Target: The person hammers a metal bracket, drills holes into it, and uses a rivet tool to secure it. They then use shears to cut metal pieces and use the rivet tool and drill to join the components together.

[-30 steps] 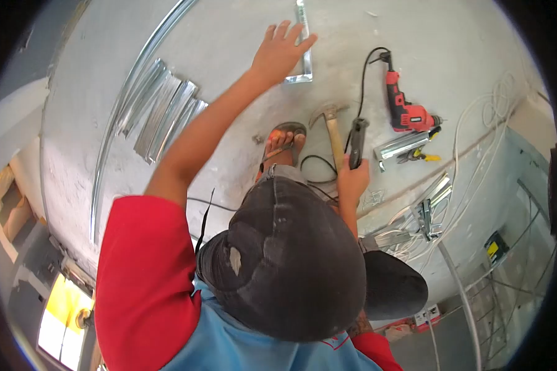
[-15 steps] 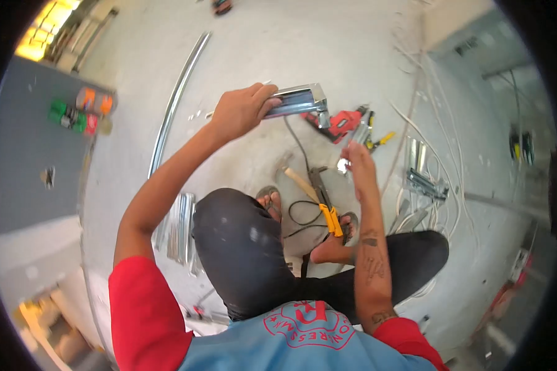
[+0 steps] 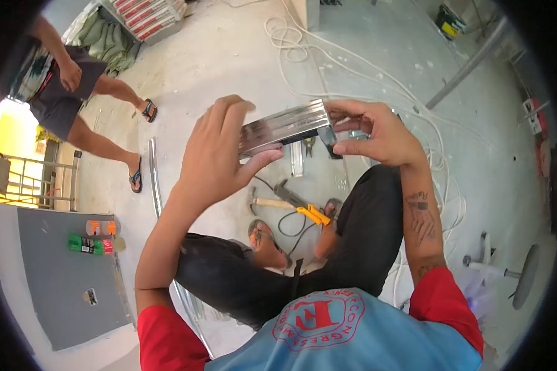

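A short shiny metal channel (image 3: 286,125) with a bent end is held up in front of my chest. My left hand (image 3: 211,151) is closed on its left part, with the thumb along the lower edge. My right hand (image 3: 377,133) curls round the bent right end, fingers above and thumb below. Below them on the floor lie a hammer (image 3: 272,202) with a wooden handle and a yellow-handled tool (image 3: 314,215) with a dark head. Another metal piece (image 3: 297,162) lies just under the channel, partly hidden by it.
A person (image 3: 99,83) in shorts and sandals stands at upper left. White cables (image 3: 377,77) run over the floor at right. A long metal strip (image 3: 154,173) lies left of me. Bottles (image 3: 90,244) stand by the grey panel. A fan-like stand (image 3: 507,272) is at right.
My right hand has come up from the floor, where it held something shiny, to the channel's bent end. The view has turned, and another person now shows at upper left.
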`<state>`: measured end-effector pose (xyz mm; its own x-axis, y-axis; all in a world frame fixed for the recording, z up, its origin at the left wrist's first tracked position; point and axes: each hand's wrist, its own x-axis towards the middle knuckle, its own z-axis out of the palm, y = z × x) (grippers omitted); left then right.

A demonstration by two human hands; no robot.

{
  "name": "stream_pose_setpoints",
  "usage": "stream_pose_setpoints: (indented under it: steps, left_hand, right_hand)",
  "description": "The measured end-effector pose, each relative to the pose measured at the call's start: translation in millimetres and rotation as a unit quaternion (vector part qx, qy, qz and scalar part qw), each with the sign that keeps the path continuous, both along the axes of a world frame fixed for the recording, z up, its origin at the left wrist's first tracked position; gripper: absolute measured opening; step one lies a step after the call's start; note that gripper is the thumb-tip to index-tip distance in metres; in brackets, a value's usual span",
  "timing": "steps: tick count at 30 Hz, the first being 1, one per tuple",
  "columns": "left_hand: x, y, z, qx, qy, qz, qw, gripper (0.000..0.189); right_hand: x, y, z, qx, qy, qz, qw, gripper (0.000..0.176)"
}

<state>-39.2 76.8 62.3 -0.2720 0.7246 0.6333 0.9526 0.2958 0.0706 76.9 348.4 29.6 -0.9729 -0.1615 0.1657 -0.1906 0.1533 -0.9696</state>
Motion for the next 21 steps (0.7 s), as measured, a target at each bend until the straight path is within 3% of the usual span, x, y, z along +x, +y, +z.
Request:
stream_pose_setpoints:
  steps: [1, 3, 10, 13, 15, 16, 17, 19, 21]
  left_hand:
    - [2, -1, -3, -0.006, -0.003, -0.004, 1.000, 0.054]
    - [6, -9, -9, -0.137, -0.268, 0.017, 0.953, 0.057]
    - [17, -15, -40, -0.170, -0.256, 0.069, 0.949, 0.053]
    - [28, -6, -59, -0.181, -0.303, 0.084, 0.932, 0.049]
    - [30, 0, -69, -0.092, -0.388, 0.060, 0.915, 0.049]
    - [30, 3, -63, -0.090, -0.430, 0.076, 0.895, 0.050]
    - [24, 6, -65, -0.092, -0.419, 0.079, 0.900, 0.050]
    - [13, 7, -70, 0.044, -0.339, 0.050, 0.938, 0.055]
    - [4, 10, -64, 0.042, -0.307, 0.082, 0.947, 0.052]
  right_hand:
    - [2, 1, -3, 0.033, 0.032, -0.013, 0.999, 0.063]
    - [4, 2, -5, 0.068, 0.064, -0.026, 0.995, 0.064]
    - [1, 1, -25, 0.061, -0.047, 0.032, 0.997, 0.069]
    - [-13, 11, -45, 0.071, -0.067, 0.027, 0.995, 0.070]
    - [-17, 14, -51, 0.082, -0.039, 0.014, 0.996, 0.071]
    - [-16, 11, -51, 0.211, 0.061, -0.124, 0.968, 0.069]
    - [-18, 9, -52, 0.326, 0.159, -0.257, 0.896, 0.068]
    - [-18, 17, -52, 0.259, 0.155, -0.293, 0.907, 0.064]
    - [-23, 18, -50, 0.160, 0.030, -0.314, 0.936, 0.057]
